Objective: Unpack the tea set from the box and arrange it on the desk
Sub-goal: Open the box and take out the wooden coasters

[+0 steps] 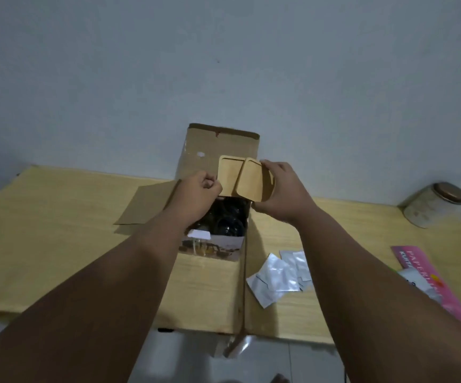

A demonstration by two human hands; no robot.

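Note:
An open cardboard box (pixel 218 146) stands at the back middle of the light wooden desk (pixel 44 217), flaps spread. Dark glassware (pixel 228 225) shows inside it, beside a printed inner carton (pixel 215 246). Above the opening I hold two square wooden coasters. My left hand (pixel 200 193) pinches the left coaster (pixel 229 175) at its edge with curled fingers. My right hand (pixel 281 189) grips the right coaster (pixel 254 182), which overlaps the left one at an angle. Both forearms reach in from the bottom.
Several silver foil sachets (pixel 276 276) lie on the desk right of the box. A pink printed packet (pixel 428 275) sits at the right edge. A round lidded jar (pixel 435 204) stands at the back right. A grey wall rises behind the desk.

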